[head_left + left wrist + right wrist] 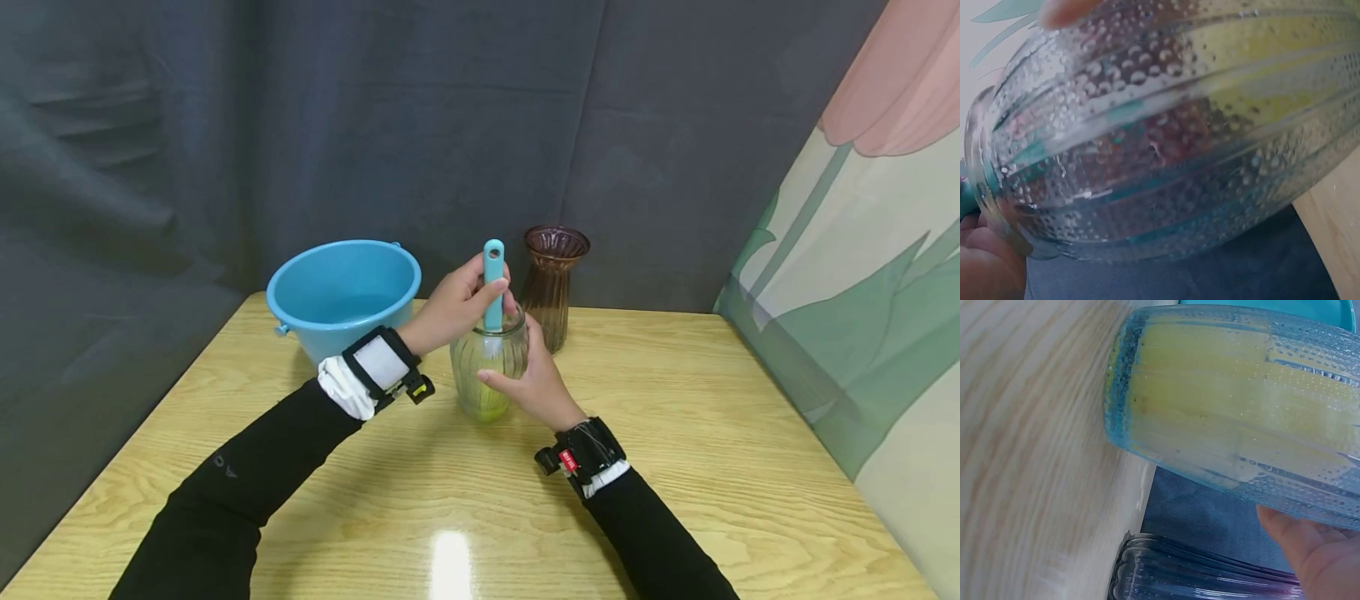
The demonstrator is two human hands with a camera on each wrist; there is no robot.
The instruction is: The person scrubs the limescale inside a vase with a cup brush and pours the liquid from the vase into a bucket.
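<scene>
Clear ribbed glass vase (489,367) stands on the table (675,467), centre, in front of the brown vase (553,283) and right of the blue bucket (343,293). Left hand (452,310) has fingers curled round the teal brush handle (493,283), which goes straight down the neck; yellow head sits at the bottom. Right hand (534,379) wraps the vase body, steadying it. To scrub well, I'd keep the vase pinned upright and the handle vertical. Both forearms angle inward, wrists raised.
</scene>
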